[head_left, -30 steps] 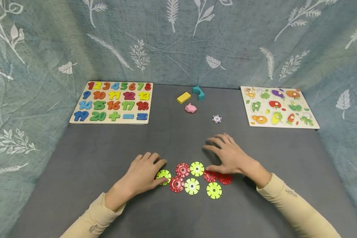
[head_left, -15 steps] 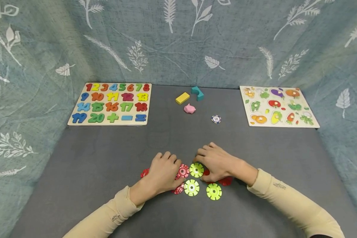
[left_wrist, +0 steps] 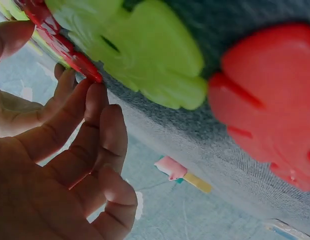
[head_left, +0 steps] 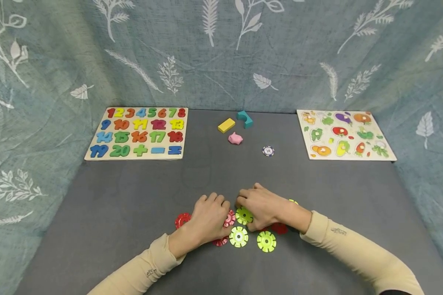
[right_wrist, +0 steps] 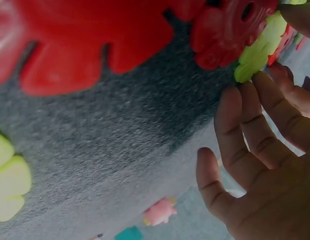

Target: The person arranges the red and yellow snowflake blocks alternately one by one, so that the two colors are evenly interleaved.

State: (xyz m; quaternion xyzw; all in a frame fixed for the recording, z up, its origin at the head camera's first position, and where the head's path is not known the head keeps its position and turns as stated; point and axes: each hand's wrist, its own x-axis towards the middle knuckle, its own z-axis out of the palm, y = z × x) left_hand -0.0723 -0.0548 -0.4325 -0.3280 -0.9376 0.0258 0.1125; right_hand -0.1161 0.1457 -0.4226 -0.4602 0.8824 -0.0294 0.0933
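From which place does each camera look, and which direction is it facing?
Head: on the head, facing forward and down at the dark grey tabletop; left hand, right hand and beige sleeves show.
Left wrist: on that wrist, facing along the left hand's fingers to a notched red plastic disc; right fingers apparently behind.
Right wrist: on that wrist, facing along the right hand's fingers to a notched yellow-green plastic disc; left fingers apparently behind.
Shared: head and right wrist views both show the small pink pig-shaped toy.

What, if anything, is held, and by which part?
Left hand: red slotted disc. Right hand: yellow-green slotted disc. Both pinched by opposite edges.
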